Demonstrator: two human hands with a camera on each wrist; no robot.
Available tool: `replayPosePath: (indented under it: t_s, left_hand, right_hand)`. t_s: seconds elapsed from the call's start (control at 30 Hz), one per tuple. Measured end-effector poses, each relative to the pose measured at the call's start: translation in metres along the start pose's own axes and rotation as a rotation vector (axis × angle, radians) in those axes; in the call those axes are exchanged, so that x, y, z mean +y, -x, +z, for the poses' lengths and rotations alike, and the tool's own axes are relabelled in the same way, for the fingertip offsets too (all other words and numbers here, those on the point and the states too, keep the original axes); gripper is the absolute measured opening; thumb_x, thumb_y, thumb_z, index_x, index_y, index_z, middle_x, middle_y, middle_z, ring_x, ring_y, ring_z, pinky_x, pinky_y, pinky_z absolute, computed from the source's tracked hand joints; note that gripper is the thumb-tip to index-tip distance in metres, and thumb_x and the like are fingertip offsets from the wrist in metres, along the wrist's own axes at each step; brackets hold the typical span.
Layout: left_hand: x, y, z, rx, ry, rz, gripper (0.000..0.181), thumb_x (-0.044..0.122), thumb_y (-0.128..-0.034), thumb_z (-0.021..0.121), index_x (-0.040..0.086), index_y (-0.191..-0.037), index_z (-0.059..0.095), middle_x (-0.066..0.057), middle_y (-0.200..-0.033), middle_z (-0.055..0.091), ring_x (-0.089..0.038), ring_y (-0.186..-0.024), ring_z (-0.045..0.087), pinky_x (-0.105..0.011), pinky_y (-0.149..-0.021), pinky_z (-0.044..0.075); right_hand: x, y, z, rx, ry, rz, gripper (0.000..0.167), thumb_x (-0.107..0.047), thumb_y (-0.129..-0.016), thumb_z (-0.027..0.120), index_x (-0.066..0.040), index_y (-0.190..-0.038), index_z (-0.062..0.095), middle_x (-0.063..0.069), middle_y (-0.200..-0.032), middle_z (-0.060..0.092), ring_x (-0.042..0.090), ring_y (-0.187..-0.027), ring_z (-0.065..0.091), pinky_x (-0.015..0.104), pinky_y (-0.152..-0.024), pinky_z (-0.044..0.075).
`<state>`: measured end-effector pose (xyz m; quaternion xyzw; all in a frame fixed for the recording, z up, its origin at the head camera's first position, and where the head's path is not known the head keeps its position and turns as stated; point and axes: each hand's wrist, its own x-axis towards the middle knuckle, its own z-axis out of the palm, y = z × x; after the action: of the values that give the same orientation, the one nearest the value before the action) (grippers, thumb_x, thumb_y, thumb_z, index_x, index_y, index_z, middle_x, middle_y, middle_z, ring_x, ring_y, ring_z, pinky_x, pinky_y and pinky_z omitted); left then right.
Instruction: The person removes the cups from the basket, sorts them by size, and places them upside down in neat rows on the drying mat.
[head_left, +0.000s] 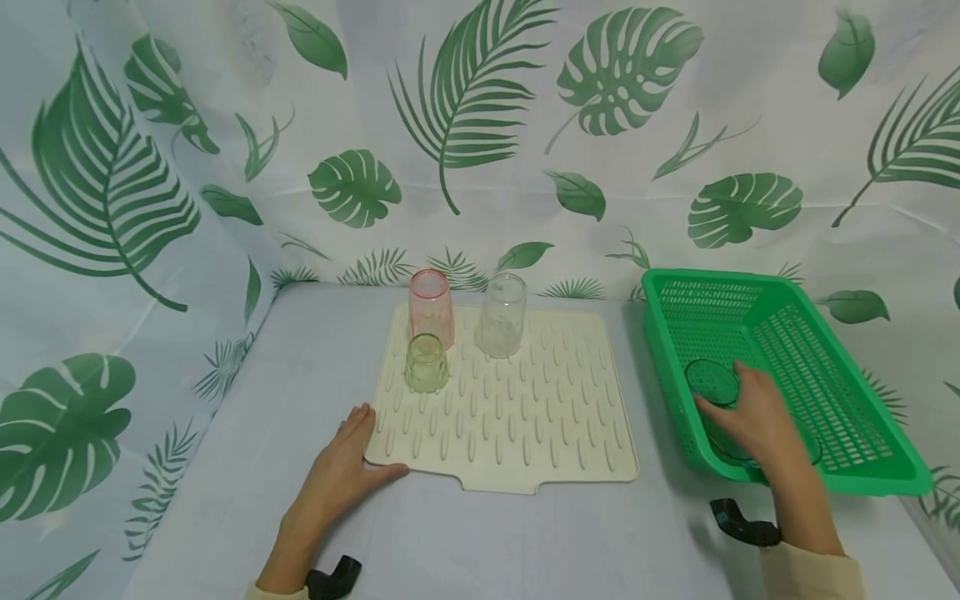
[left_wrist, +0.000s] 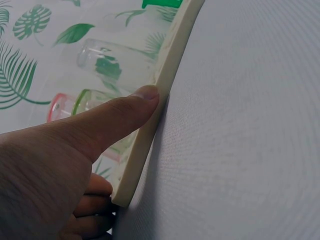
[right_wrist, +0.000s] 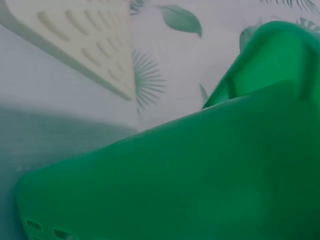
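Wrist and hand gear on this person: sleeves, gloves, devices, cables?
Both the left hand and right hand are bare, no gloves. Pale beige sleeves: left cuff just shows at the frame edge, right cuff shows more. Each wrist carries a black, bent device: left device, right device. No cables visible; markings too small to read.

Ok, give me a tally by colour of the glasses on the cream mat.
Pink glass: 1
Yellow-green glass: 1
Clear glass: 1
Total on the cream mat: 3
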<state>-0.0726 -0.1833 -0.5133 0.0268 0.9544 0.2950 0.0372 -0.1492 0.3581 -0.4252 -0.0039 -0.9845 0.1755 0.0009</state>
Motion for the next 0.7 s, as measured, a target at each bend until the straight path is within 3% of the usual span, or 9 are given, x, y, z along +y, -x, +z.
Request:
replayPosePath:
  t_s: [0.43, 0.7]
  left_hand:
    - [-0.001, 0.000, 0.000, -0.005, 0.003, -0.008, 0.110, 0.058, -0.0758, 0.080, -0.004, -0.153, 0.033, -0.024, -0.162, 0.029, -0.040, -0.152, 0.024, -0.057, -0.121, 0.030]
    - [0.000, 0.000, 0.000, -0.002, 0.006, -0.009, 0.110, 0.057, -0.0757, 0.081, -0.005, -0.153, 0.034, -0.024, -0.162, 0.029, -0.041, -0.152, 0.024, -0.056, -0.122, 0.029]
  right_hand:
    - [0.002, -0.008, 0.001, -0.093, 0.020, 0.060, 0.089, -0.030, -0.094, 0.064, 0.029, -0.143, 0.018, 0.054, -0.135, 0.029, 0.066, -0.123, 0.033, 0.075, -0.098, 0.038]
    - [0.003, -0.011, 0.001, -0.073, 0.030, 0.058, 0.087, -0.027, -0.092, 0.067, 0.031, -0.139, 0.023, 0.054, -0.129, 0.034, 0.064, -0.118, 0.034, 0.074, -0.094, 0.040]
